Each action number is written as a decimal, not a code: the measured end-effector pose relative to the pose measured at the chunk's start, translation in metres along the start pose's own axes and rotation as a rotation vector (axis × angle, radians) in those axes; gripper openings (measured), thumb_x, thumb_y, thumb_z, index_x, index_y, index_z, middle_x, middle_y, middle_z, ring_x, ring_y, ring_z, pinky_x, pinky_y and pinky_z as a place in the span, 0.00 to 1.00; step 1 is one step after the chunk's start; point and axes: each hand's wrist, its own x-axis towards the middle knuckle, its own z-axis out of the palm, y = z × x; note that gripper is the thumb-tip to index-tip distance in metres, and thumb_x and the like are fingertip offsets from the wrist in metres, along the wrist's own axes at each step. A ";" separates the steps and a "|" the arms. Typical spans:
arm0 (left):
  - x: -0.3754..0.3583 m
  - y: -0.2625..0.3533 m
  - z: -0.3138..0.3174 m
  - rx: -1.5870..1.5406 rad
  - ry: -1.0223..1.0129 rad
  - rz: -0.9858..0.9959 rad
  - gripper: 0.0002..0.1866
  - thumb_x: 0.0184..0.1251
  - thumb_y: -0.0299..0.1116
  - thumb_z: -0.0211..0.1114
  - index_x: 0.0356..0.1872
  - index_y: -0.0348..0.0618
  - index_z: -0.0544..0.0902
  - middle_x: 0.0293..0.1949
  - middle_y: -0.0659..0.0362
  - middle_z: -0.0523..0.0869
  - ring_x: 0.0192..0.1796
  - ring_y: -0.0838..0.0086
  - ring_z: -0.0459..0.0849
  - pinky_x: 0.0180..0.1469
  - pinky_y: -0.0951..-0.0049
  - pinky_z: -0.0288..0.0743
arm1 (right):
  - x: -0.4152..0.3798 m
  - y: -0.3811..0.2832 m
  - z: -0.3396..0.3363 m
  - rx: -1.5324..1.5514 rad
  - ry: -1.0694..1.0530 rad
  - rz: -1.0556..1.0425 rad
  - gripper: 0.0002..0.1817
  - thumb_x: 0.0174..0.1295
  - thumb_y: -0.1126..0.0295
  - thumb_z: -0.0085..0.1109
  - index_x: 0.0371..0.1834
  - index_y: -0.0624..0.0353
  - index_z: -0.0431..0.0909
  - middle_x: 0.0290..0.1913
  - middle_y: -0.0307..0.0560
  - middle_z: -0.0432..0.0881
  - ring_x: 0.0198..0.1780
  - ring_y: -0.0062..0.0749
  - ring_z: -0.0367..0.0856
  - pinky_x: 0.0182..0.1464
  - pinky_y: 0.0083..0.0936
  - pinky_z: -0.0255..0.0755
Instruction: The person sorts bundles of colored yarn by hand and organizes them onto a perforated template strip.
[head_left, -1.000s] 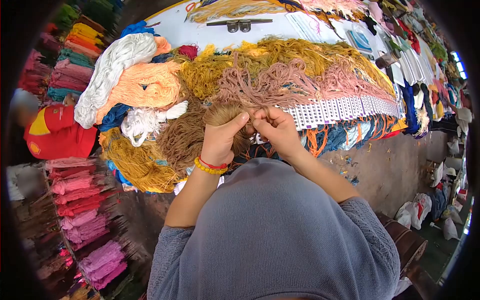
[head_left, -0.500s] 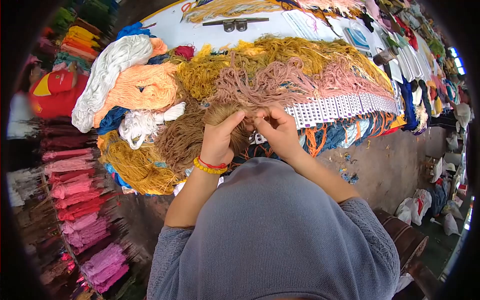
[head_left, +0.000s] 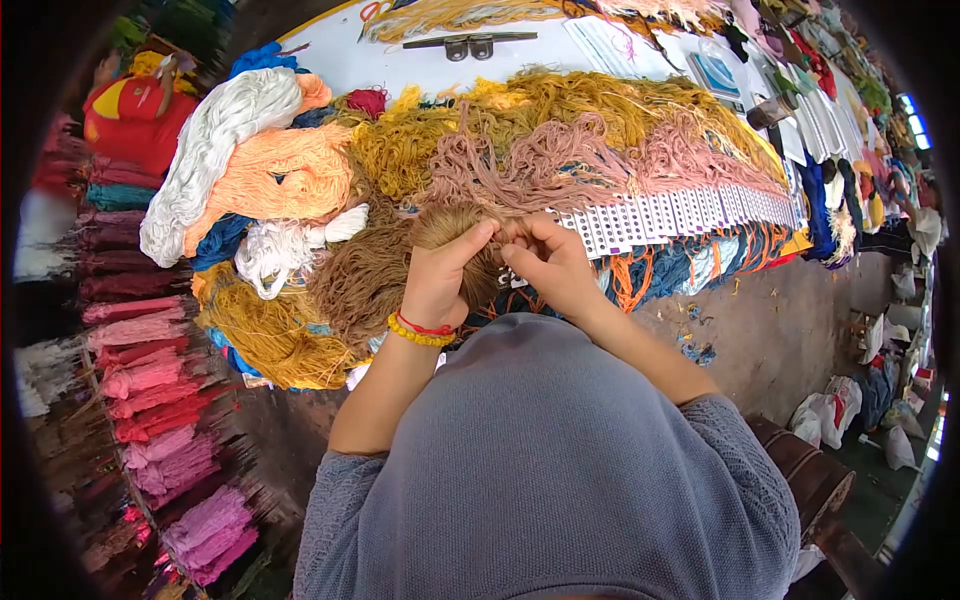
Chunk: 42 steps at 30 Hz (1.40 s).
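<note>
My left hand is closed around a bundle of light brown yarn, its thumb pressed against the strands. A red and a yellow bracelet circle that wrist. Close beside it, my right hand pinches the end of the same yarn between thumb and fingers; the fine strands there are too small to make out. Darker brown yarn lies to the left of my hands. Beyond them is dusty pink yarn, its ends running to a row of white cards with dark holes.
Mustard yarn, peach yarn and white skeins cover the table. A metal clip lies on the white tabletop. Pink skeins hang at left, near a person in a red shirt. White bags sit on the floor.
My right thumb and fingers have shifted slightly at the yarn end, while my left hand keeps its hold. The person in the red shirt has moved up and to the right.
</note>
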 end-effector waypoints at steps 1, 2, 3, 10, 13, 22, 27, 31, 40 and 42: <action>0.000 0.001 0.001 0.000 0.000 0.000 0.06 0.57 0.25 0.59 0.35 0.36 0.78 0.32 0.59 0.81 0.34 0.77 0.79 0.37 0.78 0.74 | 0.000 0.000 0.000 -0.016 -0.021 0.012 0.04 0.53 0.76 0.56 0.31 0.63 0.74 0.24 0.27 0.67 0.25 0.09 0.62 0.27 0.08 0.56; -0.001 0.002 0.002 -0.008 -0.009 -0.009 0.06 0.57 0.25 0.59 0.35 0.36 0.78 0.32 0.59 0.81 0.35 0.76 0.80 0.37 0.78 0.74 | 0.001 -0.001 0.001 -0.033 -0.042 0.025 0.04 0.53 0.76 0.56 0.31 0.62 0.74 0.24 0.27 0.66 0.24 0.08 0.60 0.26 0.08 0.55; -0.001 0.003 0.003 -0.016 -0.018 -0.017 0.06 0.57 0.24 0.59 0.35 0.35 0.78 0.32 0.59 0.82 0.35 0.76 0.80 0.38 0.77 0.74 | 0.001 -0.002 0.002 -0.033 -0.042 0.025 0.04 0.53 0.76 0.56 0.31 0.62 0.74 0.24 0.27 0.66 0.24 0.08 0.60 0.26 0.08 0.55; 0.000 0.005 0.005 -0.010 -0.008 -0.028 0.06 0.57 0.24 0.59 0.35 0.36 0.78 0.32 0.60 0.81 0.34 0.77 0.79 0.38 0.78 0.73 | 0.004 0.000 0.006 -0.047 -0.054 0.036 0.06 0.53 0.74 0.58 0.22 0.61 0.70 0.19 0.25 0.62 0.22 0.08 0.56 0.22 0.11 0.50; 0.002 0.003 0.002 -0.002 0.003 -0.045 0.06 0.57 0.24 0.60 0.36 0.36 0.78 0.32 0.60 0.81 0.34 0.77 0.79 0.38 0.78 0.73 | 0.005 0.001 0.005 -0.052 -0.044 0.041 0.07 0.53 0.74 0.58 0.22 0.61 0.71 0.19 0.25 0.63 0.22 0.08 0.57 0.22 0.11 0.51; 0.003 0.005 0.000 -0.006 0.026 0.006 0.06 0.57 0.24 0.60 0.36 0.36 0.78 0.33 0.60 0.81 0.36 0.78 0.79 0.40 0.77 0.73 | 0.008 0.011 0.001 0.064 -0.037 0.102 0.04 0.53 0.76 0.57 0.31 0.64 0.77 0.25 0.30 0.73 0.27 0.09 0.66 0.28 0.09 0.60; 0.005 0.004 -0.004 -0.015 0.010 -0.011 0.06 0.57 0.23 0.60 0.36 0.36 0.78 0.34 0.59 0.81 0.36 0.77 0.80 0.39 0.77 0.74 | 0.009 0.013 0.004 0.125 0.025 0.059 0.06 0.52 0.73 0.59 0.21 0.60 0.74 0.18 0.26 0.66 0.21 0.08 0.59 0.22 0.11 0.53; 0.007 0.003 -0.006 -0.008 0.029 -0.019 0.06 0.57 0.23 0.60 0.35 0.36 0.78 0.34 0.59 0.81 0.36 0.76 0.80 0.39 0.77 0.74 | 0.009 0.010 -0.001 0.098 0.014 0.074 0.03 0.52 0.74 0.58 0.26 0.62 0.76 0.22 0.31 0.71 0.24 0.11 0.64 0.27 0.12 0.58; 0.016 0.007 -0.030 -0.227 0.002 -0.143 0.10 0.67 0.35 0.47 0.32 0.42 0.73 0.20 0.66 0.68 0.26 0.77 0.70 0.52 0.66 0.67 | 0.020 -0.002 -0.024 0.274 -0.167 0.267 0.06 0.52 0.75 0.55 0.21 0.61 0.70 0.19 0.34 0.70 0.18 0.13 0.63 0.22 0.14 0.58; 0.016 0.013 -0.044 -0.334 -0.163 -0.174 0.09 0.67 0.34 0.46 0.33 0.42 0.74 0.18 0.67 0.65 0.23 0.81 0.65 0.47 0.70 0.69 | 0.027 -0.008 -0.033 -0.502 0.009 -0.208 0.05 0.49 0.77 0.56 0.21 0.62 0.69 0.24 0.36 0.73 0.16 0.13 0.63 0.20 0.12 0.59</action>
